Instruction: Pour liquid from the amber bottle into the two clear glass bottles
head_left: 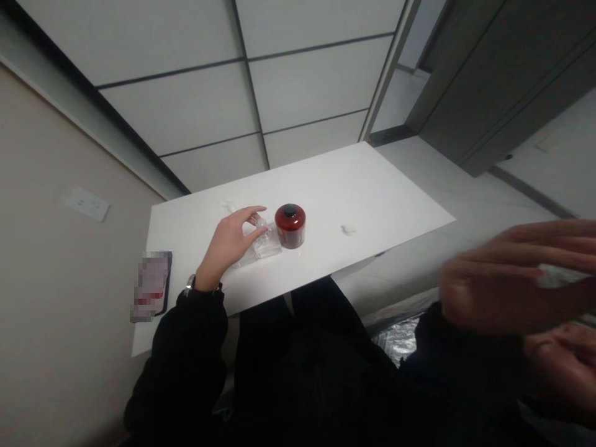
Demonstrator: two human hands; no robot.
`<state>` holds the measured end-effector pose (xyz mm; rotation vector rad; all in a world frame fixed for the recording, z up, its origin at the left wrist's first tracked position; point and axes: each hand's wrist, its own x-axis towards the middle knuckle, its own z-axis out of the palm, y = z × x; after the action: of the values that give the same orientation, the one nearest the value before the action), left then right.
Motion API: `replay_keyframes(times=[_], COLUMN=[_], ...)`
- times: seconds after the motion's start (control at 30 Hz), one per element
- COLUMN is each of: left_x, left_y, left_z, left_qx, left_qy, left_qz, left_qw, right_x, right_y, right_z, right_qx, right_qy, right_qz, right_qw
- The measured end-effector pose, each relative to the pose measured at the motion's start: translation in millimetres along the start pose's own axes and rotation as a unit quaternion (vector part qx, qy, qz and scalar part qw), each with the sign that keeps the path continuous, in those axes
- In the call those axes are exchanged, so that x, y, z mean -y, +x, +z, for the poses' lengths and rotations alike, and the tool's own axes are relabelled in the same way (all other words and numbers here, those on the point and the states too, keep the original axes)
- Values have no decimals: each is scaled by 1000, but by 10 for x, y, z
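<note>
At the far left of the white rectangular table, near its edge, lies a dark flat phone, its screen blurred. To its right the left hand, coming out of a black sleeve with a wristwatch at the cuff, rests on the tabletop with its fingers spread and curled around a small clear plastic bottle. The bottle appears to lie on its side, long axis running from the palm toward the right and slightly away; which end is the mouth cannot be told. Just beside it on the right stands a squat dark-red round jar with a black lid, upright. Further right sits a small white crumpled scrap, well apart. At the right edge, close to the camera and blurred, the right hand is off the table, fingers stretched out and slightly apart, holding nothing that can be made out.
</note>
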<state>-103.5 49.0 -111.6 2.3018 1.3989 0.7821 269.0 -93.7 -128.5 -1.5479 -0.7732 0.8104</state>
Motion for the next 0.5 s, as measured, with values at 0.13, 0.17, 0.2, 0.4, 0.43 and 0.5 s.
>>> replay_keyframes(times=[0.13,0.17,0.2,0.4,0.43,0.5], left_x=[23,31,40,82,83,83], left_y=[-3,-4,-5,-3,1,12], left_z=[6,9,12,14,13,19], left_qx=[-6,-8,-8,8,9,16], left_qy=[1,1,2,9,12,19], left_qz=[-6,-9,-12,-27,-28,-30], left_qw=[1000,1000,1000,1000,999,999], right_x=[-245,-319,-389,-621,-644,-703], right_y=[-9,3,22,200,227,280], right_z=[414,488,550,775,792,795], right_qx=[52,65,74,62,59,48], right_qy=[141,179,218,324,314,279], right_qz=[0,2,7,18,12,-13], right_qw=[989,982,973,944,948,959])
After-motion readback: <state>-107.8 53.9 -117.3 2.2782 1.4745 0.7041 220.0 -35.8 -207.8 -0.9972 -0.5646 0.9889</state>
